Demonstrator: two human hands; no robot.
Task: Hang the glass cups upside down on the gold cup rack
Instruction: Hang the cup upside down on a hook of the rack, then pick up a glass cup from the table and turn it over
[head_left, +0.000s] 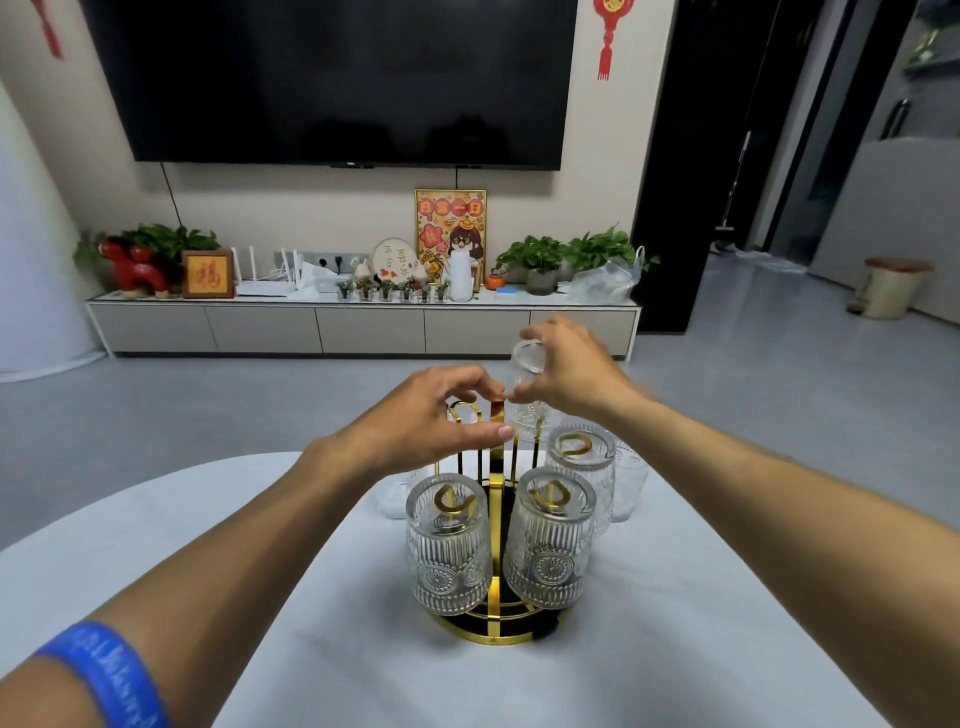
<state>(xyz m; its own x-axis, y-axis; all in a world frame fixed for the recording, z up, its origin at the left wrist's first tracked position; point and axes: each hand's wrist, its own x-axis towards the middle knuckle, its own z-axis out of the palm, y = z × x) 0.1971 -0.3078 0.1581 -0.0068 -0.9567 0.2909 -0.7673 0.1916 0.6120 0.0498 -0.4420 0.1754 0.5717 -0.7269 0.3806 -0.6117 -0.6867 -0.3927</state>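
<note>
The gold cup rack (496, 626) stands on the white table (208, 545) in front of me. Three ribbed glass cups hang upside down on its arms: one front left (448, 545), one front right (549, 540), one at the right (581, 467). My left hand (426, 415) pinches the rack's top handle (497, 415). My right hand (574, 371) holds another glass cup (525, 379) upside down above the rack's far right arm. Two more cups stand on the table behind the rack, one at the left (397, 491) and one at the right (629, 483), both partly hidden.
The table's rounded far edge lies just beyond the rack. Past it is grey floor, a low TV cabinet (363, 325) with plants and ornaments, and a large dark TV (337, 78) on the wall. A bin (891, 286) stands at the far right.
</note>
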